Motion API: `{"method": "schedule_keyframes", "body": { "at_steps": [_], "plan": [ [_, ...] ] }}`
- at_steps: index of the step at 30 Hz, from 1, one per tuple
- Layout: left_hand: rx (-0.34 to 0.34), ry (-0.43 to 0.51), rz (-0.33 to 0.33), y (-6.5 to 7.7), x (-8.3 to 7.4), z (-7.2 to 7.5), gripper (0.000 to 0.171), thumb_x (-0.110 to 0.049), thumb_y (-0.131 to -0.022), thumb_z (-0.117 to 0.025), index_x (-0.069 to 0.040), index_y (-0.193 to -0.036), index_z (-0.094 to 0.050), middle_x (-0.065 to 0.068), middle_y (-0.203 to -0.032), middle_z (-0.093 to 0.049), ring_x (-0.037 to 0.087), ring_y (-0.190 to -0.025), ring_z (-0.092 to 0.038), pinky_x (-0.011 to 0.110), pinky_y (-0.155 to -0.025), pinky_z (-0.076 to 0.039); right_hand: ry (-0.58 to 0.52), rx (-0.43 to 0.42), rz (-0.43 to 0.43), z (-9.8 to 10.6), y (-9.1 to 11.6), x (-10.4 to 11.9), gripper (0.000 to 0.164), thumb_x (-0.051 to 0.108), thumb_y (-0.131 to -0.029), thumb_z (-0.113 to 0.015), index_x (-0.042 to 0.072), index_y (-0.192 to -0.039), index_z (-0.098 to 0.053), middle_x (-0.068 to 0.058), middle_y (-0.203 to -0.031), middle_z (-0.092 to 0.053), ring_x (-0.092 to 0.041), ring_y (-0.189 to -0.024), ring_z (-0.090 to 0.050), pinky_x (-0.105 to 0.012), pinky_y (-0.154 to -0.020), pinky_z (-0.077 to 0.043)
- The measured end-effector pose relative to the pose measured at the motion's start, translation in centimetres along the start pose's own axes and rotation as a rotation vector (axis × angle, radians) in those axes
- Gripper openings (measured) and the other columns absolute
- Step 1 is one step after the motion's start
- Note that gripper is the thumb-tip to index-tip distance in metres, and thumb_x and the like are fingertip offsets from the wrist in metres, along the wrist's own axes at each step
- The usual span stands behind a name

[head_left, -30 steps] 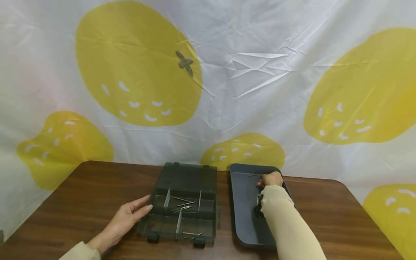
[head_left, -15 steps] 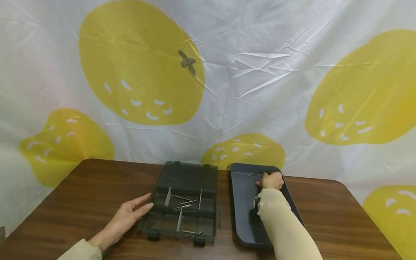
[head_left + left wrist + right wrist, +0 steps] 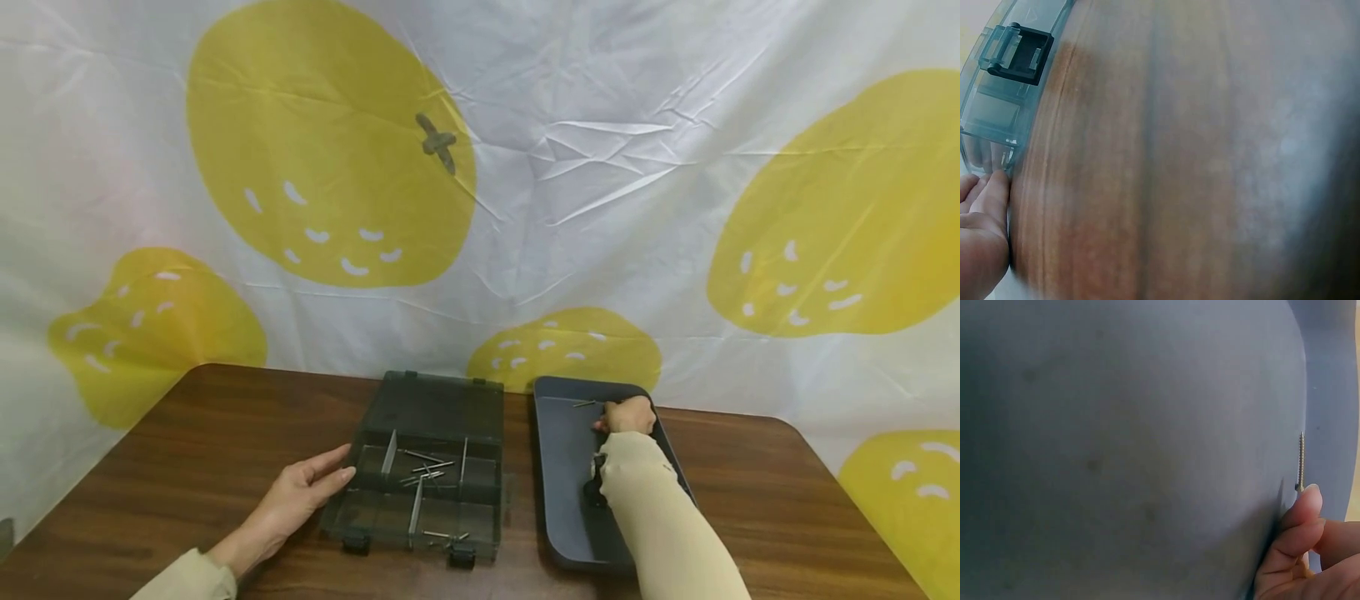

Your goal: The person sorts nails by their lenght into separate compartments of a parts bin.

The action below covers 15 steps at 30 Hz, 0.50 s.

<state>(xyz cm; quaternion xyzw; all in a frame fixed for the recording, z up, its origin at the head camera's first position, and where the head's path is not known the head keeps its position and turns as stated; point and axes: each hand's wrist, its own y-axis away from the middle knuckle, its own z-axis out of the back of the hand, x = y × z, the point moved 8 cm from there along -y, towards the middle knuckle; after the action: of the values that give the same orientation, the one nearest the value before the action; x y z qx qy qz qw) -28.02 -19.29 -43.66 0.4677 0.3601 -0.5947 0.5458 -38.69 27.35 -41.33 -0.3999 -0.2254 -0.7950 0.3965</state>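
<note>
Touching a tinted box (image 3: 442,408), left hand (image 3: 296,492) relaxed, right hand (image 3: 630,414) curled beside a screw (image 3: 1301,461) in a tray (image 3: 570,508), grip unclear.

The person's left hand (image 3: 292,498) and right hand (image 3: 632,414) are emerging bare from long sleeves (image 3: 667,517) of plain cream cloth, with cuffs (image 3: 628,446) gathering into slight ruffles. A small dark object (image 3: 595,492), its form unclear, is showing beside the right cuff.

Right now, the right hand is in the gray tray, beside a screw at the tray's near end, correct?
No, the screw lies at the far end of the gray tray, as the head view shows. The right hand is in the tray beside it.
</note>
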Motion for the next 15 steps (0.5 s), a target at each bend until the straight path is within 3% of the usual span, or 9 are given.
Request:
{"method": "schedule_keyframes", "body": {
  "at_steps": [4,8,15],
  "plan": [
    [0.009,-0.001,-0.009,0.0,-0.1,0.1,0.062,-0.032,-0.094,-0.057,0.0,-0.143,-0.037,0.02,-0.148,-0.034,0.04,-0.133,-0.035,0.051,-0.104,-0.037,-0.002,0.052,0.045,0.3,0.4,0.5,0.025,0.008,-0.086,-0.051,-0.011,-0.097,-0.064,0.003,-0.041,-0.055,-0.009,-0.041,-0.056,-0.033,-0.07,-0.051],
    [0.005,-0.002,-0.016,-0.1,-0.2,0.1,0.062,-0.031,-0.094,-0.058,0.001,-0.143,-0.037,0.021,-0.147,-0.035,0.039,-0.132,-0.037,0.05,-0.104,-0.037,-0.059,0.1,0.037,0.4,0.6,0.4,0.031,0.009,-0.09,-0.048,-0.012,-0.108,-0.061,0.012,-0.04,-0.051,-0.002,-0.04,-0.052,-0.019,-0.051,-0.042],
    [0.002,-0.006,-0.016,0.0,-0.1,0.0,0.061,-0.031,-0.094,-0.058,0.001,-0.142,-0.038,0.021,-0.147,-0.035,0.039,-0.133,-0.036,0.05,-0.104,-0.037,-0.149,0.09,-0.031,0.2,0.4,-0.5,0.033,0.008,-0.093,-0.041,-0.01,-0.09,-0.069,0.007,-0.039,-0.054,-0.005,-0.038,-0.053,-0.019,-0.042,-0.041]
  ]
}}
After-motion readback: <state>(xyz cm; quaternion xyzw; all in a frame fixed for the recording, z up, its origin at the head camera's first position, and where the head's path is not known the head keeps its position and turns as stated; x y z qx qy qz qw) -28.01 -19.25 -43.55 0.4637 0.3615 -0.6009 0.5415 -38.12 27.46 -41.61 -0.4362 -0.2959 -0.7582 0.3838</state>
